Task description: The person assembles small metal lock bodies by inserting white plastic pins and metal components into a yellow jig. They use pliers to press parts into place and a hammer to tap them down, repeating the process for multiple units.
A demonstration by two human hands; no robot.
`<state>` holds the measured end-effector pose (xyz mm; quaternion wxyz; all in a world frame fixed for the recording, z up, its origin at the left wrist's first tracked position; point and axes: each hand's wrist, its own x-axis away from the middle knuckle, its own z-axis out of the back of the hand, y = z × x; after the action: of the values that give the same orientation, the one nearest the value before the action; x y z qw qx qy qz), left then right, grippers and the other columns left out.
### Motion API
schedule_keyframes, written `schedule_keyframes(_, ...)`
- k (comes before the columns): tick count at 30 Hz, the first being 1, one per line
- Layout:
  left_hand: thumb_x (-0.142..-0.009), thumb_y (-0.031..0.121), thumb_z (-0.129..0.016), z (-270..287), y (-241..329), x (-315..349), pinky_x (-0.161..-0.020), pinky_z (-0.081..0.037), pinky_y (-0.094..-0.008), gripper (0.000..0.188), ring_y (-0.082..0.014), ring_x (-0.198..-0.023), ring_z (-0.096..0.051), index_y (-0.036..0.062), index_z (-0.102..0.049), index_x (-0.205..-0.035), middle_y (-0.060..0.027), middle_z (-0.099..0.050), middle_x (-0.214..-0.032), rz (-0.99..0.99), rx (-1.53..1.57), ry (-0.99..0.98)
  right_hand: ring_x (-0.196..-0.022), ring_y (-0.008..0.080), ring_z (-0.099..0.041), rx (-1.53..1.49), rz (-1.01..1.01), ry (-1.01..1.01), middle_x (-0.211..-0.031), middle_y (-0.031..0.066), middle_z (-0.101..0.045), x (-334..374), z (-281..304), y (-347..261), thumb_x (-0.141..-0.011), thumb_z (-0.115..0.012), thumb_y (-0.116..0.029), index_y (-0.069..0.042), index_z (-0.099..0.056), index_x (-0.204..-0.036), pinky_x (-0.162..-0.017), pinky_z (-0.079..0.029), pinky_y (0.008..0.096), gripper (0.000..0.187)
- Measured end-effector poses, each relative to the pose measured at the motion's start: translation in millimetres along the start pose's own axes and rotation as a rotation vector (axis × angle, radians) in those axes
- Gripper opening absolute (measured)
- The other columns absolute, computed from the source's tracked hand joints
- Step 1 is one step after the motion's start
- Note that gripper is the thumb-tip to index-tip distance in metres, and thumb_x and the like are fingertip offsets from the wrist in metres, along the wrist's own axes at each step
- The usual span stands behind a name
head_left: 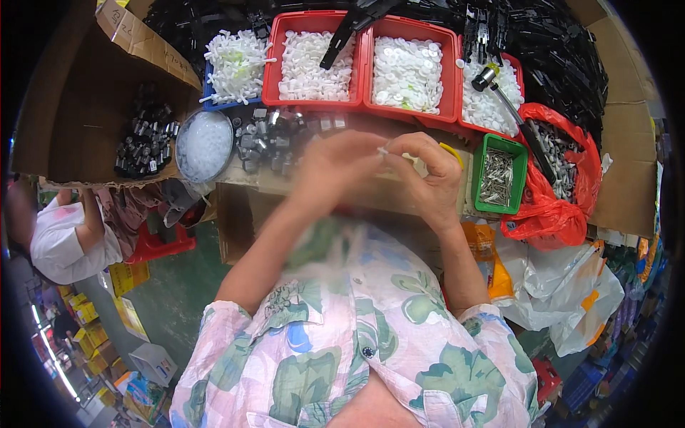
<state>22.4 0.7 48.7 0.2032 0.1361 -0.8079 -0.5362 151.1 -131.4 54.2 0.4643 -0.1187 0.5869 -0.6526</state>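
Note:
My two hands meet above the near edge of the cardboard-covered bench (399, 196). My left hand (335, 171) is blurred with motion, its fingers curled toward the right one. My right hand (428, 175) pinches a small white plastic part (384, 151) between thumb and fingertips; the left fingertips touch the same part. A yellow band (452, 151) shows behind my right hand. Just beyond my hands lie several small grey metal pieces (267, 135).
Red trays of white plastic parts (407, 71) line the back, with a blue tray (235, 68), a round clear tub (205, 145), a green tray of metal pins (497, 176), a hammer (510, 107), a red bag (556, 214) and black parts. Another person (68, 235) sits at left.

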Motion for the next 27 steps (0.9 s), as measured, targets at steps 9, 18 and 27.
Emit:
schedule_keyframes(9, -0.09, -0.003, -0.07, 23, -17, 10, -0.089, -0.054, -0.0263, 0.03, -0.011, -0.102, -0.063, -0.001, -0.062, -0.118, -0.0043, -0.063, -0.111, -0.124, -0.161, -0.067, -0.08, 0.0214, -0.065, -0.016, -0.001, -0.178, -0.09, 0.0113, -0.066, -2, -2, 5, -0.082, -0.07, 0.006, 0.002, -0.066, -0.093, -0.068, -0.05, 0.0309, 0.013)
schedule_keyframes(18, -0.077, -0.002, -0.077, 32, -13, 11, -0.076, -0.052, -0.0325, 0.034, -0.0224, -0.088, -0.062, 0.0012, -0.069, -0.11, -0.009, -0.063, -0.1, -0.593, -0.859, 0.109, -0.083, 0.0294, -0.061, 0.299, 0.087, -0.176, -0.091, 0.0107, -0.061, -3, -13, 26, -0.08, -0.073, -0.001, -0.001, -0.067, -0.091, -0.07, -0.048, 0.0387, 0.013)
schedule_keyframes(27, -0.074, 0.002, -0.077, 37, -32, 12, -0.076, -0.051, -0.0393, 0.03, -0.0288, -0.09, -0.059, 0.001, -0.071, -0.104, -0.0114, -0.06, -0.1, -0.784, -1.201, 0.013, -0.085, 0.0294, -0.058, 0.367, 0.11, -0.184, -0.09, 0.01, -0.058, -2, -18, 34, -0.078, -0.074, -0.003, -0.004, -0.069, -0.089, -0.071, -0.047, 0.0403, 0.013)
